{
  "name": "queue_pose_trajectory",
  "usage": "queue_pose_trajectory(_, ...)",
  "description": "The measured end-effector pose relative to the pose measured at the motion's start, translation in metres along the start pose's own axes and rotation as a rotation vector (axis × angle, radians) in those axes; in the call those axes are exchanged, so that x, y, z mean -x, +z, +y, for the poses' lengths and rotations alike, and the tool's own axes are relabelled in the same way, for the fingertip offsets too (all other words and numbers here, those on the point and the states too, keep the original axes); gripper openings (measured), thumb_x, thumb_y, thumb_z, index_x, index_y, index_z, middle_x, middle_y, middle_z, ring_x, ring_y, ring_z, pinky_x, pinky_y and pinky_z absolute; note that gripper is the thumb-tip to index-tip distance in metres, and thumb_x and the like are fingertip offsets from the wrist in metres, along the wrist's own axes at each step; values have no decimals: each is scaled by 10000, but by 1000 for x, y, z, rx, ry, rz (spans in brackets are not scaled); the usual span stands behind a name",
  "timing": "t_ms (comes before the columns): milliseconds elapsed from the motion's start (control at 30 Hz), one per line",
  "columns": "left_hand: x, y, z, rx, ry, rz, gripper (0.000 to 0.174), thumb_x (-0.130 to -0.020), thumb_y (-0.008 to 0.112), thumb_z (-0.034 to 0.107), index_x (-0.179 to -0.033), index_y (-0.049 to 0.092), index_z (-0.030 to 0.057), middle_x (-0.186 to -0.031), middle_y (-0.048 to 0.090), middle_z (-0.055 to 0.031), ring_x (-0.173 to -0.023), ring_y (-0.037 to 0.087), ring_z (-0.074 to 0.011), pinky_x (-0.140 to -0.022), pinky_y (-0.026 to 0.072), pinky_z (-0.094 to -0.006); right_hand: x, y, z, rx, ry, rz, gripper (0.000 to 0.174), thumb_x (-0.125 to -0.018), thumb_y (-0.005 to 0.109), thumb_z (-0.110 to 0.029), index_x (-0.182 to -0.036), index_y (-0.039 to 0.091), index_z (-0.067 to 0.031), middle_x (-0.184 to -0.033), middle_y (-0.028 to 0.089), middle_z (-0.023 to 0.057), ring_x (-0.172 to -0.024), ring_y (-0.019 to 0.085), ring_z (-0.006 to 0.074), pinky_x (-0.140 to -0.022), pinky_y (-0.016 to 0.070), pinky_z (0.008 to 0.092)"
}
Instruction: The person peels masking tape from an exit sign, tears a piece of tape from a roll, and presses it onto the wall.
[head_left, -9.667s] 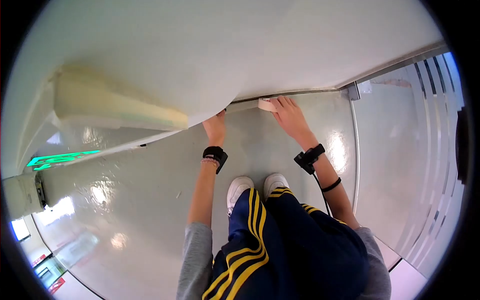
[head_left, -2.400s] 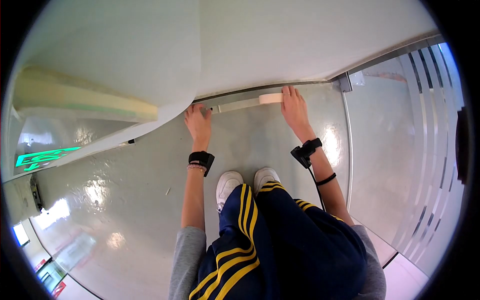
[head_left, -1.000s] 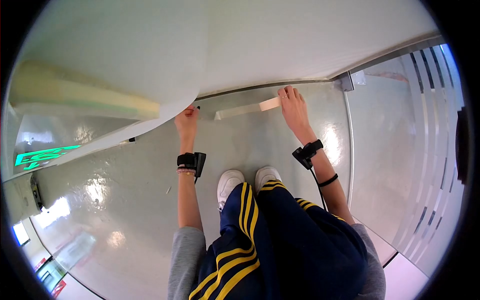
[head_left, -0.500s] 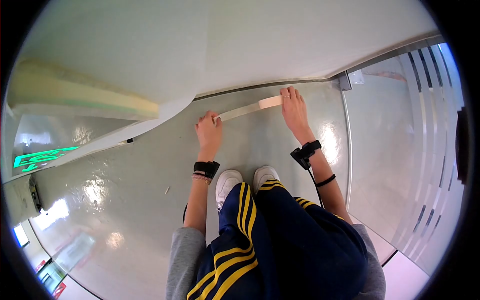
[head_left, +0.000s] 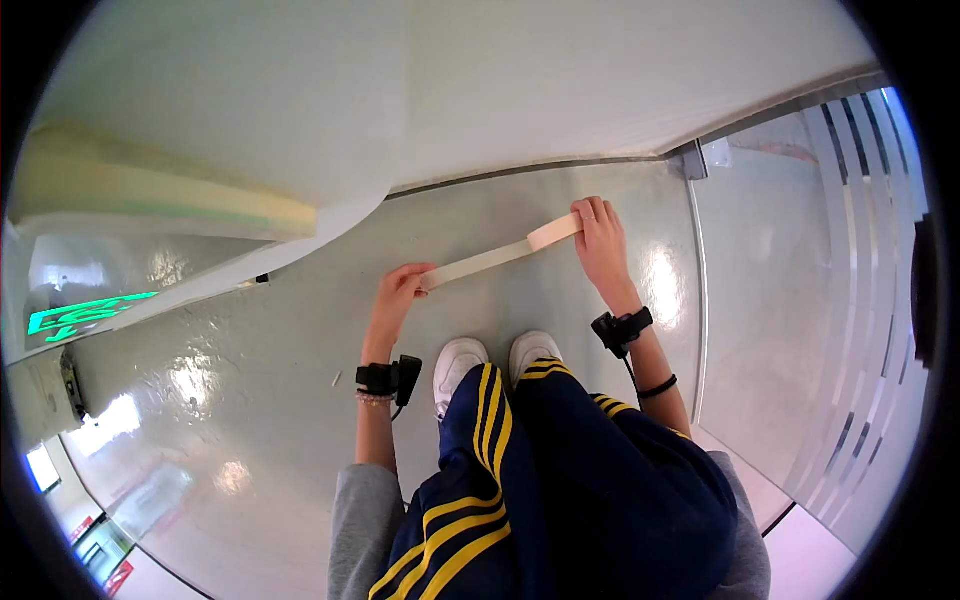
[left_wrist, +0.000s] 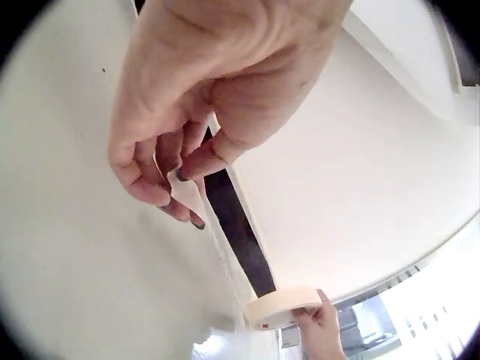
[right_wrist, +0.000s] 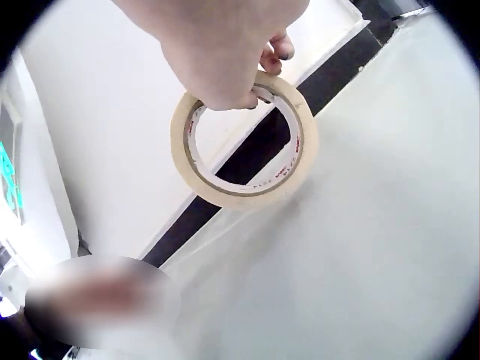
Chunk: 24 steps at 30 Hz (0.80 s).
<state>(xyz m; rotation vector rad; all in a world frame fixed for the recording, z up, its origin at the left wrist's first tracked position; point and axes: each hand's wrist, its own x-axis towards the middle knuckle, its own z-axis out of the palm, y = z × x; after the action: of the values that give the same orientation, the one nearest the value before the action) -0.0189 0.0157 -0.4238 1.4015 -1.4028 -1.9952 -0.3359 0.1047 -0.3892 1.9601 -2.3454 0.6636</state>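
Note:
A cream roll of masking tape [right_wrist: 182, 150] hangs from my right hand [head_left: 603, 250], whose thumb and fingers grip its upper rim in the right wrist view. From the roll a pale strip of tape [head_left: 480, 263] stretches leftward in the head view, sloping down to my left hand [head_left: 400, 290]. The thumb and fingers of my left hand [left_wrist: 202, 97] pinch the strip's free end in the left wrist view. Both hands are over the grey floor, in front of the white shoes [head_left: 460, 365]. Red print shows on the roll's inner core.
Ahead rises a white wall [head_left: 560, 90] with a dark strip [head_left: 500, 175] along its foot. A pale yellow block-like shape [head_left: 160, 190] juts out at left. At right stands a glass panel [head_left: 770, 280] with striped markings. A small scrap [head_left: 336, 378] lies on the floor.
Over the last second my left hand has come back to the strip's free end and pinched it. Both hands and the tape have then moved back from the wall toward the shoes.

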Motion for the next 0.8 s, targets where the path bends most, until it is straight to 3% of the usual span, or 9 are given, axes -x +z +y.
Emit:
queue_pose_trajectory(133, -11, 0, 2, 156, -36, 9, 279, -894, 497, 135, -1069, 661, -7, -1002, 652, -62, -893, 592, -126, -775, 478, -268, -8, 7, 3, -66, 15, 27, 272, -729, 570, 57, -964, 492, -57, -942, 535, 100, -884, 534, 316, -751, 456, 421)
queue_pose_trajectory(233, -8, 10, 5, 151, -34, 72, 232, -861, 582, 124, -1024, 667, -17, -969, 667, -59, -849, 612, -139, -758, 476, -252, -3, 2, 3, -35, 12, -14, 323, -699, 632, 24, -982, 510, -72, -974, 535, 80, -919, 532, 281, -778, 465, 400)
queue_pose_trajectory(300, -15, 11, 4, -65, 178, 173, 194, -796, 669, 81, -964, 672, -15, -867, 687, -70, -754, 635, -156, -707, 483, -253, -6, 3, 0, -55, -15, 14, 333, -694, 635, 27, -988, 513, -70, -966, 532, 81, -920, 533, 277, -786, 470, 392)
queue_pose_trajectory(400, -32, 9, 9, -266, 340, 336, 180, -746, 699, 24, -919, 667, -19, -781, 688, -94, -692, 641, -157, -649, 489, -260, -10, 5, -1, -4, -96, 29, 313, -705, 630, 14, -986, 518, -68, -960, 528, 80, -927, 535, 272, -793, 473, 393)
queue_pose_trajectory(500, -42, 2, 20, -415, 342, 522, 172, -749, 701, 34, -906, 660, -22, -740, 681, -113, -670, 639, -146, -625, 494, -272, -17, 8, -6, 51, -141, 43, 274, -716, 638, -22, -962, 526, -66, -948, 530, 83, -920, 538, 267, -784, 477, 392)
queue_pose_trajectory(633, -51, -35, 11, -488, 322, 569, 119, -817, 680, 62, -901, 666, -21, -783, 677, -61, -685, 626, -117, -641, 483, -237, -27, 2, -16, 112, -218, 59, 229, -755, 621, -45, -968, 537, -43, -873, 525, 82, -841, 557, 233, -782, 481, 389)
queue_pose_trajectory(700, -37, -52, 14, -187, 319, 507, 130, -831, 674, 72, -916, 664, -26, -799, 680, -61, -713, 639, -131, -654, 484, -233, -22, 1, -11, -887, 314, -152, 184, -796, 593, -29, -968, 527, -23, -801, 533, 47, -807, 567, 200, -828, 459, 430)
queue_pose_trajectory(733, -30, -57, 16, -188, 317, 508, 130, -831, 674, 72, -916, 664, -26, -799, 680, -61, -713, 639, -131, -654, 484, -233, -19, 0, -8, -888, 315, -154, 184, -796, 593, -29, -968, 527, -23, -801, 533, 47, -807, 567, 200, -828, 459, 430)
queue_pose_trajectory(800, -19, -57, 25, -99, 250, 392, 143, -846, 666, 83, -941, 664, -24, -822, 681, -61, -751, 640, -129, -686, 491, -238, -9, -1, 2, -1735, 384, -428, 177, -822, 564, -129, -968, 536, -32, -729, 523, 22, -767, 565, 182, -905, 426, 466)
